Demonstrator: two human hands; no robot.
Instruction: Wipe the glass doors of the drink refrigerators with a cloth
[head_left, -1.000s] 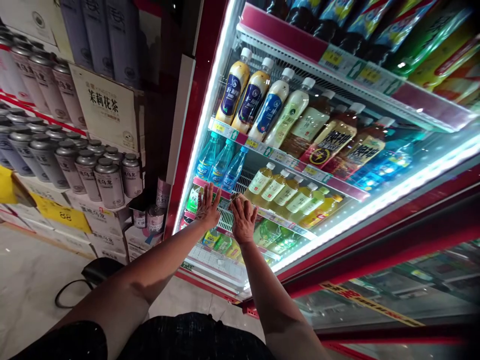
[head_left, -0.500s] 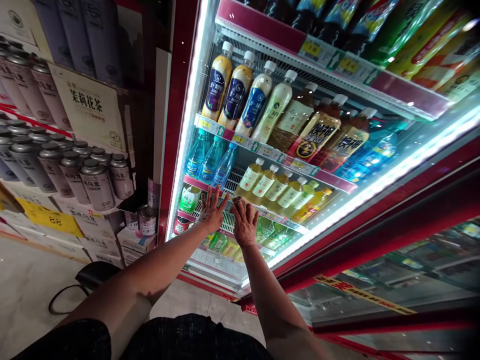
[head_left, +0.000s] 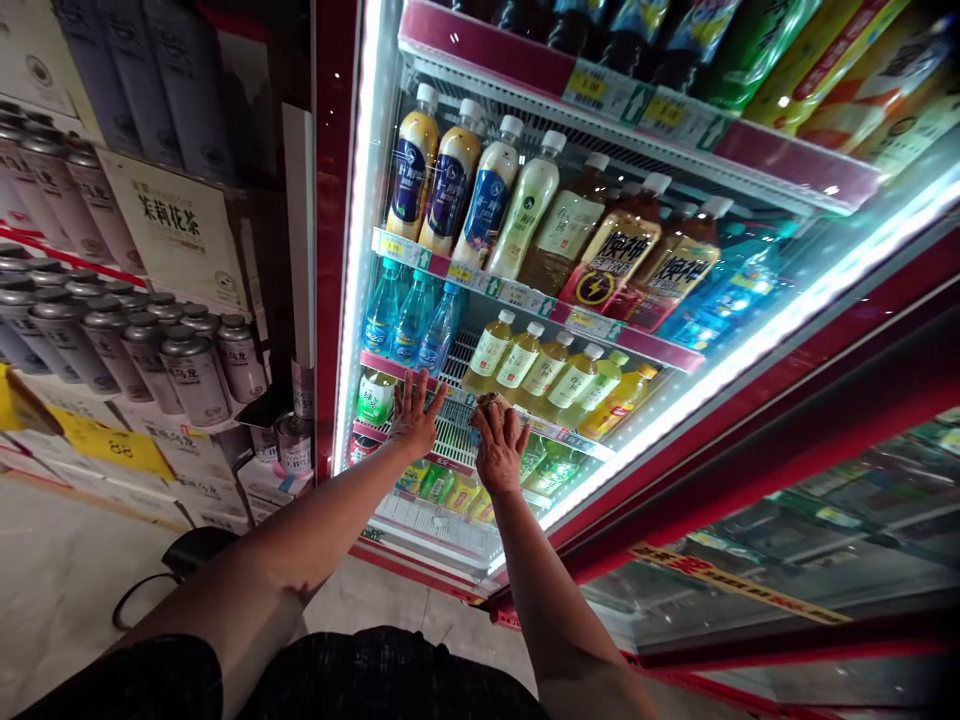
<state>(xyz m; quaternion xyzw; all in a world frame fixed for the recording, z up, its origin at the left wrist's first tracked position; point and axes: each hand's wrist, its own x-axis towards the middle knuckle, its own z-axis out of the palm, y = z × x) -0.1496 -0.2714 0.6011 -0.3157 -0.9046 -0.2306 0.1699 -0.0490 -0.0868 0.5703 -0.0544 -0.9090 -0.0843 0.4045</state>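
Note:
My left hand (head_left: 415,418) lies with spread fingers against the front of a lit drinks cooler (head_left: 328,200), before the lower shelves, and holds nothing. To its right, my right hand (head_left: 500,445) presses a crumpled brownish cloth (head_left: 491,402) to the same front, which looks like a glass door. The cloth shows only above the fingertips; the palm hides the rest. Behind the hands, blue bottles (head_left: 409,325) stand at the left of a shelf, and yellowish tea bottles (head_left: 521,352) stand at its right.
Left of the cooler are shelves of grey-pink cans (head_left: 191,375) and a cream tea box (head_left: 176,225). A black bag (head_left: 196,545) rests on the floor. On the right is another red-framed cooler (head_left: 750,500). Taller bottles (head_left: 469,190) fill the shelf above.
The camera view has shifted a little, moving the cooler's bottles left in the picture. My right hand with the cloth has slid slightly right across the front; my left hand stays spread in about the same place.

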